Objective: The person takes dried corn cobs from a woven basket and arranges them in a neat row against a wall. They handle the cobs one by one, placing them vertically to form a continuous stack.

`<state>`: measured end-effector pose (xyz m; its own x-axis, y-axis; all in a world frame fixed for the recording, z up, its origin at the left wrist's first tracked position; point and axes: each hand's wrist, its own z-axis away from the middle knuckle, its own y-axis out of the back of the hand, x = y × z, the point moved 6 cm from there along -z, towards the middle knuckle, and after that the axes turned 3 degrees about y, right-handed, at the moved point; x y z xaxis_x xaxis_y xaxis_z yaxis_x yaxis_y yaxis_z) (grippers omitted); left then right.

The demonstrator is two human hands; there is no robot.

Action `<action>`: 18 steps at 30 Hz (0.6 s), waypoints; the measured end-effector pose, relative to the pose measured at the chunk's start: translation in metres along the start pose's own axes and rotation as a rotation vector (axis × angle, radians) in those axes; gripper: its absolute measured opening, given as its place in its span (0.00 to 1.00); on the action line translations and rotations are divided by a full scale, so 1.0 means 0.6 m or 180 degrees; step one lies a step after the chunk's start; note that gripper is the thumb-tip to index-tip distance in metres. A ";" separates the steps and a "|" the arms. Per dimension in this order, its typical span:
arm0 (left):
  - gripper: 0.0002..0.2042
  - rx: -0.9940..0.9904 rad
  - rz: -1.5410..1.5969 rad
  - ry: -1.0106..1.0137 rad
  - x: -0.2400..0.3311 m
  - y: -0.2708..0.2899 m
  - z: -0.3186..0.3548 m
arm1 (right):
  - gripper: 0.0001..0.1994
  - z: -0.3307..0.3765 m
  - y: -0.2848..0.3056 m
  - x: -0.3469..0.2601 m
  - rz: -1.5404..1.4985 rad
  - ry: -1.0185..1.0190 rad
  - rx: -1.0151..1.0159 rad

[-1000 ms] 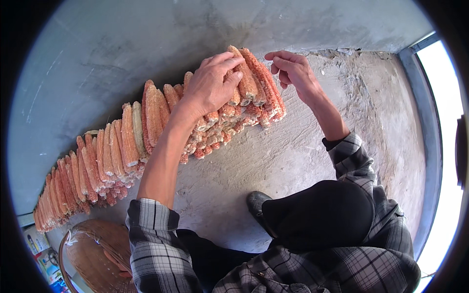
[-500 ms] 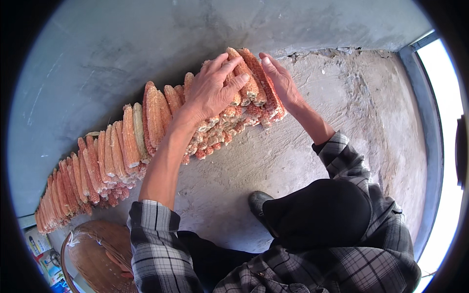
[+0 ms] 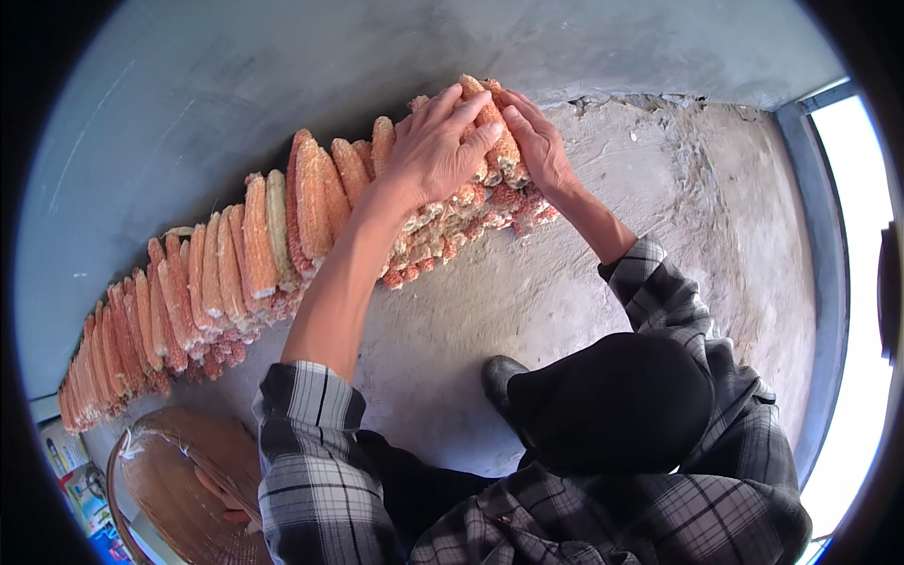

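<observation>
A long stack of orange-red corn cobs [image 3: 315, 202] runs along the wall. At its right end, my left hand [image 3: 441, 146] lies over the top cobs with its fingers stretched out and apart. My right hand [image 3: 540, 151] rests against the outer right side of the same end, fingers extended and slightly bent. A few top cobs [image 3: 504, 141] show between my two hands. Below them, the butt ends of lower cobs [image 3: 428, 240] face me in layers. My left palm and fingers hide part of the upper row.
A grey wall [image 3: 282, 56] rises right behind the stack. A woven basket [image 3: 179, 471] with some cobs inside stands at lower left, beside colourful printed packages [image 3: 85, 490]. Rough concrete floor [image 3: 678, 217] spreads to the right, toward a bright doorway [image 3: 862, 235].
My right hand has moved left against the end cobs, narrowing the gap between my hands. The reddish cobs at the end are now mostly covered. The view has shifted slightly.
</observation>
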<state>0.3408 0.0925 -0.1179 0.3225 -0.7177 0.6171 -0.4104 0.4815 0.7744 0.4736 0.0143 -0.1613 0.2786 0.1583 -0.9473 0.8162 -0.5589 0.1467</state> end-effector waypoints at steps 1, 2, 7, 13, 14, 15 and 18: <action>0.32 0.0007 -0.0055 0.0022 -0.003 0.000 -0.003 | 0.21 0.000 -0.003 -0.004 0.0002 -0.0080 -0.0044; 0.33 -0.0032 0.0006 -0.0042 -0.007 0.003 -0.002 | 0.22 0.001 -0.006 -0.008 0.0003 -0.0159 -0.0090; 0.36 0.0090 0.1501 0.0467 -0.010 0.097 0.014 | 0.31 0.010 0.021 -0.037 0.0327 -0.0263 0.0368; 0.33 0.1266 0.1140 0.0279 -0.036 0.290 0.061 | 0.32 -0.003 0.035 -0.116 0.0096 0.0167 0.0662; 0.33 0.1441 0.1072 0.0369 -0.037 0.327 0.080 | 0.33 -0.006 0.031 -0.122 0.0037 0.0184 0.0685; 0.32 0.1619 0.1001 0.0459 -0.034 0.361 0.102 | 0.34 -0.010 0.028 -0.129 -0.0022 0.0202 0.0706; 0.32 0.1806 0.1049 0.0593 -0.040 0.413 0.162 | 0.33 -0.011 0.023 -0.151 -0.0086 0.0374 0.0785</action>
<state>0.1486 0.1803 0.0460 0.2247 -0.4558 0.8612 -0.8797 0.2853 0.3805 0.4631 -0.0026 -0.0716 0.3270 0.2610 -0.9083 0.6801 -0.7323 0.0344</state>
